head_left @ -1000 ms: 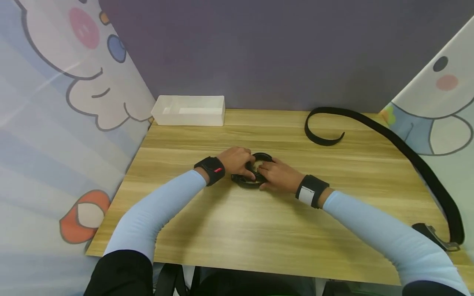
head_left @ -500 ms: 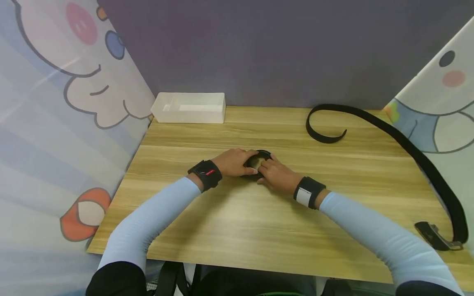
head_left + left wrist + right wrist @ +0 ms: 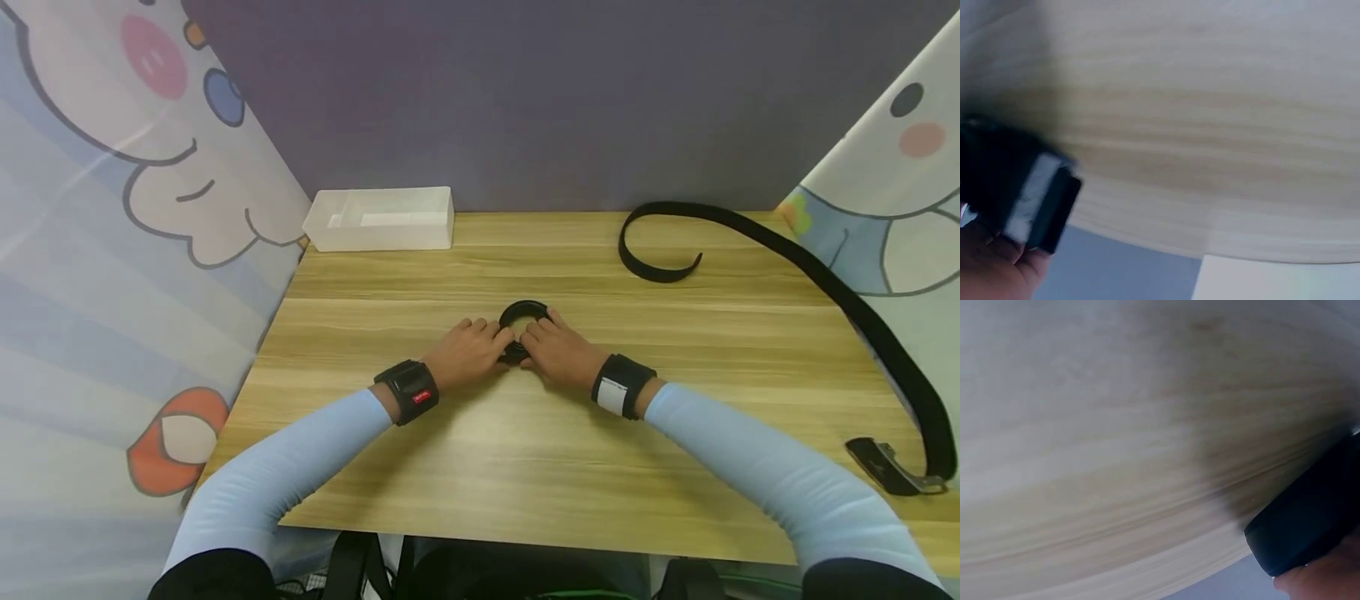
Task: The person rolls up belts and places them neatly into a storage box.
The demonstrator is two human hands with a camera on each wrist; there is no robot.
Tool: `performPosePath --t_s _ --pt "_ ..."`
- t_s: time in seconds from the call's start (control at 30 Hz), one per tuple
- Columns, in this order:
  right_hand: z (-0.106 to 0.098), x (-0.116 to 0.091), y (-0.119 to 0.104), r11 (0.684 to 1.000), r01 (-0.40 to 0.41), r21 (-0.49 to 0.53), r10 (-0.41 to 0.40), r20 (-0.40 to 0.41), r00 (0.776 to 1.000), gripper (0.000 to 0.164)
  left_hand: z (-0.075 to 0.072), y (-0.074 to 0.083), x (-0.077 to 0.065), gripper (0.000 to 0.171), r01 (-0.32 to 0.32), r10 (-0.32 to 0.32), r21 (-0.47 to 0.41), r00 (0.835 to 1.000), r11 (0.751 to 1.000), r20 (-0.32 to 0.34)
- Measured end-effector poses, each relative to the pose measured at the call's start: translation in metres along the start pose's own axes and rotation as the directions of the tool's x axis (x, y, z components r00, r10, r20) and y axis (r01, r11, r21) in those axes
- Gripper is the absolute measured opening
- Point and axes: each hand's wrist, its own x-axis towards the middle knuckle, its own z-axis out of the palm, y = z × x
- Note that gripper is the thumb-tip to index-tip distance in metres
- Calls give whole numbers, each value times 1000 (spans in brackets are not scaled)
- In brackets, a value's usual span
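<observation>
A black belt rolled into a round coil [image 3: 522,307] is between both hands near the middle of the table. The left hand [image 3: 467,354] grips its left side, and the right hand [image 3: 564,353] holds the right side with fingers curled over the near rim. Up close in the left wrist view, fingers grip the dark coil [image 3: 997,169], which carries a greyish buckle-like strip [image 3: 1032,197]. The right wrist view catches the band's broad black face [image 3: 1304,515] with fingers [image 3: 1329,575] against it. Much of the coil's near side is hidden behind the hands.
A second black belt [image 3: 817,271] lies unrolled along the right side, its tip curled at the back and its buckle [image 3: 896,468] near the front right corner. A white open tray [image 3: 378,221] stands at the back left. Printed curtains flank the wooden table [image 3: 480,467].
The belt, earlier an S-shaped pair of loops, is now one round coil. The left hand has shifted slightly left and nearer, while the right has barely moved.
</observation>
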Motion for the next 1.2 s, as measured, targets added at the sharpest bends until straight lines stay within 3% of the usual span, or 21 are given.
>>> performPosePath --t_s 0.17,0.33,0.53,0.77,0.93,1.0,1.1,1.2 --pt "7 -2 2 1000 12 2 -12 -30 999 29 10 -7 -17 30 -57 55 -61 998 997 -25" --pt "12 -3 5 1000 27 -2 -27 -60 998 30 14 -16 -29 22 -120 107 -177 991 977 -81" --pt "16 -5 8 999 42 13 -41 -72 997 33 20 -31 -36 28 -118 110 -287 993 951 -43" --pt "15 -4 8 998 64 6 -63 -115 991 37 19 -43 -46 55 29 -23 -200 999 979 33" --pt "12 -5 7 998 67 9 -66 -102 993 37 20 -43 -47 66 103 -102 -91 995 991 16" --pt "11 -5 7 998 68 0 -67 -98 993 37 19 -42 -47 67 69 -69 -32 998 997 -9" --pt "9 -5 7 998 69 -13 -70 -103 992 36 19 -40 -48 55 -34 37 40 997 999 -70" --pt "9 -5 7 997 75 -1 -75 -119 990 36 20 -40 -49 36 -141 157 116 977 983 -147"
